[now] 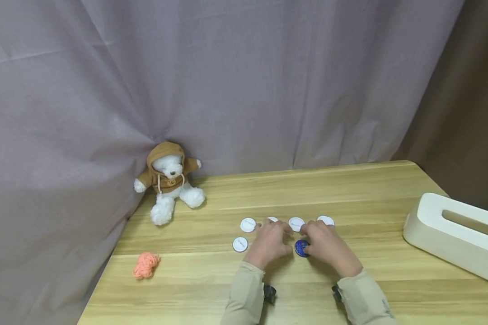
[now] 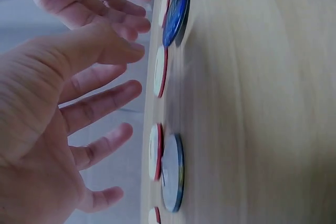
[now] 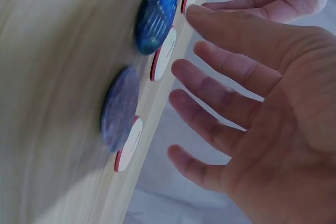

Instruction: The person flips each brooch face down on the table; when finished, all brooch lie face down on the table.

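Observation:
A round blue pin badge (image 1: 302,248) lies face up between my hands, its edge looking tilted off the table in the left wrist view. My right hand (image 1: 327,246) hovers beside it, fingers loosely spread and thumb close by. My left hand (image 1: 269,243) hovers on the other side, fingers apart, holding nothing. A purplish badge (image 3: 121,108) sits under the right hand, hidden in the head view. Behind them is a row of badges showing white pin backs, including a left one (image 1: 248,225), a middle one (image 1: 296,224) and a right one (image 1: 326,220). Another white-backed badge (image 1: 240,244) lies left of my left hand.
A white teddy bear in a brown hoodie (image 1: 168,180) sits at the table's back left. Nearer, on the left, lies a bundle of coral yarn (image 1: 145,265). A white slotted box (image 1: 455,234) stands at the right. A grey curtain (image 1: 244,90) hangs behind the wooden table (image 1: 179,298).

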